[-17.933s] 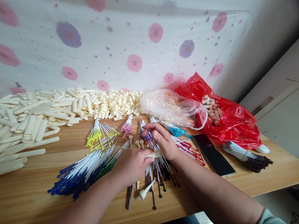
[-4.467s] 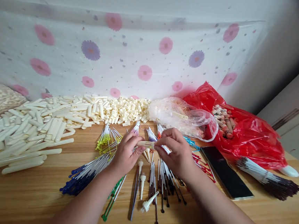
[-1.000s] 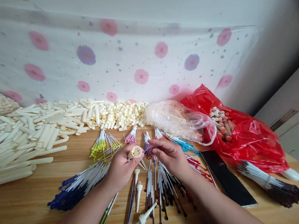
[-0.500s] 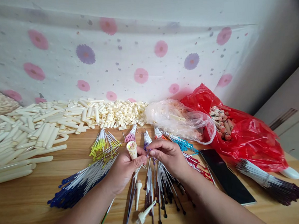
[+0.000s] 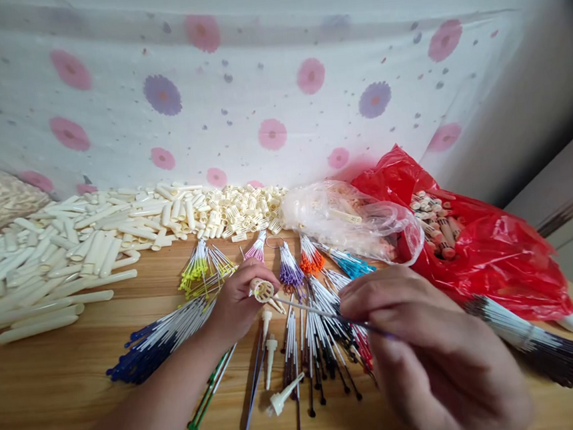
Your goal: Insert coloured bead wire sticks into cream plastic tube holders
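Note:
My left hand (image 5: 239, 303) is closed around a cream plastic slotted cap (image 5: 263, 289), its open mouth tipped toward the right. In my right hand (image 5: 428, 343), large and near the camera, a thin stick (image 5: 312, 310) is pinched between thumb and fingers. Its pale end reaches the cap's mouth; whether it is inside I cannot tell. The stick's dark purplish end lies along my fingers. Behind the hands is a bundle of purple-tipped sticks (image 5: 290, 268), beside orange-tipped sticks (image 5: 311, 256). Cream nozzle-like pieces (image 5: 286, 396) lie below the left hand.
Cream tubes (image 5: 83, 239) and short slotted caps (image 5: 245, 205) are heaped along the back. A clear bag (image 5: 337, 217) and a red bag (image 5: 501, 256) stand at right. Blue-tipped sticks (image 5: 162, 346), black-tipped sticks (image 5: 323, 345) and a dark-tipped bundle (image 5: 539, 347) lie on the wooden table (image 5: 47, 403).
My right hand has moved away to the right and toward the camera, drawing the stick out between the hands. My left hand has tilted the cap from upright toward the right.

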The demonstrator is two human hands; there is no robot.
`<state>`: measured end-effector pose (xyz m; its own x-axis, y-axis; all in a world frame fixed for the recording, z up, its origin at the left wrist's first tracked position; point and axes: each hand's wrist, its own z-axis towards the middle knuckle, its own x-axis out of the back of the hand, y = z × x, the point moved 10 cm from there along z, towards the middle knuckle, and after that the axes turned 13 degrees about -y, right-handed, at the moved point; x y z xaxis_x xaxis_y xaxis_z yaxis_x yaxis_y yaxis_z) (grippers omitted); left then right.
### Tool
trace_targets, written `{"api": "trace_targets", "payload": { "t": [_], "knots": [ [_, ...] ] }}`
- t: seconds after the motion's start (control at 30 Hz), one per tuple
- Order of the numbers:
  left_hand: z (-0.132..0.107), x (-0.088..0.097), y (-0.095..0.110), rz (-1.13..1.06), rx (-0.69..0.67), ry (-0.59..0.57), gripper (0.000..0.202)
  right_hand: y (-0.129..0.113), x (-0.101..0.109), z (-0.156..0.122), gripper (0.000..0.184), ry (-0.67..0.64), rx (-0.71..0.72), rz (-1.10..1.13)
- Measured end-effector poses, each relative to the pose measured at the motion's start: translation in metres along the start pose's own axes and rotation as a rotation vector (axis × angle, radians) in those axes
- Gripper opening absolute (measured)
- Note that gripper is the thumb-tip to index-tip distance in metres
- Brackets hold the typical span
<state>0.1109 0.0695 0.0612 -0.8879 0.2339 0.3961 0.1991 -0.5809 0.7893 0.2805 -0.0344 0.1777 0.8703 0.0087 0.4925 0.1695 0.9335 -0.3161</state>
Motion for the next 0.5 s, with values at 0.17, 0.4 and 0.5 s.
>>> {"api": "trace_targets", "payload": {
  "t": [0.17, 0.4, 0.5],
  "knots": [
    [0.001, -0.002, 0.004, 0.037, -0.010, -0.008, 0.008, -0.006, -0.021, 0.007, 0.027, -0.074, 0.077, -0.080],
    [0.002, -0.006, 0.003, 0.057, -0.001, -0.026, 0.009, 0.008, -0.036, 0.011, 0.022, -0.055, 0.072, -0.055],
    [0.000, -0.007, 0.001, 0.072, 0.010, -0.042, 0.011, 0.017, -0.046, 0.008, 0.020, -0.077, 0.031, -0.057]
  ]
}}
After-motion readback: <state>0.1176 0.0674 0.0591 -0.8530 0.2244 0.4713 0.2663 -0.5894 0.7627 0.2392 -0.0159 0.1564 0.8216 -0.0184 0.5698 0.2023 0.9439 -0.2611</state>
